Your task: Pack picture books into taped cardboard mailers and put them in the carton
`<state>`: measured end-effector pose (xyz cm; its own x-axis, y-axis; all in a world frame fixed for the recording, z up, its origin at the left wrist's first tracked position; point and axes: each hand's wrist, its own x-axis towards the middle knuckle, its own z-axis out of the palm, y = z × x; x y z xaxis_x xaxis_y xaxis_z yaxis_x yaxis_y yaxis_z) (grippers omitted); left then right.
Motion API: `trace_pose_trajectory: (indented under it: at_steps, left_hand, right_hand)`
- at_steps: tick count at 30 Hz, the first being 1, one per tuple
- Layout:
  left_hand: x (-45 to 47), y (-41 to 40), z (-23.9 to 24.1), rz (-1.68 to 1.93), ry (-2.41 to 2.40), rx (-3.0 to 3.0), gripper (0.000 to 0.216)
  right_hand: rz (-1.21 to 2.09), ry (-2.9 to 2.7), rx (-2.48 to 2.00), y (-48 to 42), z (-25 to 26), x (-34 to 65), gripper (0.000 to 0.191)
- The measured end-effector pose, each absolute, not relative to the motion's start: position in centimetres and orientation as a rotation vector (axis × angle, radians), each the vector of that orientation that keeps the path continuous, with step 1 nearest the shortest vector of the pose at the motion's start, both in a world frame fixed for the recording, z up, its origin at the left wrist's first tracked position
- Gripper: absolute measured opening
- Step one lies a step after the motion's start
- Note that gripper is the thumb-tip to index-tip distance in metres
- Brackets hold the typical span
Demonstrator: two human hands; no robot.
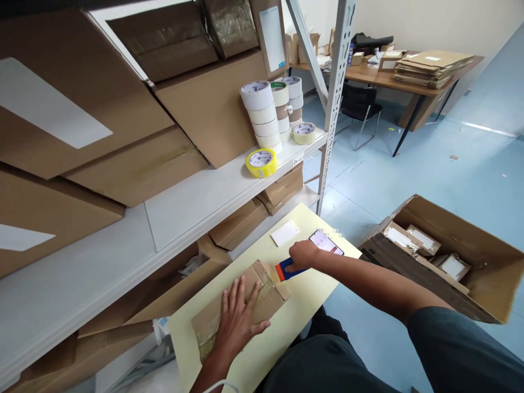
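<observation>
A long brown cardboard box [262,303] with shiny tape on it lies aslant on a pale yellow tabletop [315,284]. My left hand [239,316] rests flat on its top, fingers spread and thumb toward the near side. My right hand [303,256] is closed around a blue tool with an orange end [289,268]; its exact kind cannot be made out. That orange end points at the box's right end, close beside it. Just beyond my right hand lies a lit phone [326,243], partly covered by the hand. A white card [285,233] lies farther back on the tabletop.
A grey metal shelf [196,202] runs along the left, with large cartons [221,109], stacked tape rolls [262,117] and a yellow tape roll [261,162]. An open carton [483,245] holding small labelled boxes stands at right. Behind are a black chair [360,103] and a wooden table [376,76].
</observation>
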<state>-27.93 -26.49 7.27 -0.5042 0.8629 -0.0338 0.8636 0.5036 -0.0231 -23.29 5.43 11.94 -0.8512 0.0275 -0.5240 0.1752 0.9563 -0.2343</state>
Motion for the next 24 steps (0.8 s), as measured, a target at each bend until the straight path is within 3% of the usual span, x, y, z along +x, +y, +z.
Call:
trace_pose_trajectory:
  at_steps: [4, 6, 10, 16, 21, 24]
  left_hand:
    - [-27.5, -25.8, 8.2, -0.126, 2.677, 1.555, 0.095]
    - [-27.4, -25.6, 8.3, -0.157, 2.679, 1.539, 0.095]
    - [-27.3, -25.6, 8.1, -0.159, 2.689, 1.562, 0.099]
    - [-26.9, -23.6, 8.6, -0.010, 2.575, 1.881, 0.103]
    - [-27.3, -18.9, 9.9, -0.009, 2.434, 1.922, 0.073]
    - [-28.0, -16.5, 10.3, -0.109, 2.306, 1.927, 0.067]
  right_hand:
    - [-0.309, 2.583, 0.117, 1.6, 11.1, -23.3, 0.029]
    - [-0.309, 2.589, 0.163, 1.1, 10.5, -22.4, 0.024]
    - [-0.325, 2.722, 0.334, 1.1, 8.4, -19.9, 0.036]
    - [-0.502, 2.784, 0.482, 0.0, 2.3, -16.9, 0.030]
    - [-0.606, 2.785, 0.472, -0.8, -0.7, -15.2, 0.035]
    - [-0.614, 2.790, 0.468, -0.9, -0.9, -14.9, 0.037]
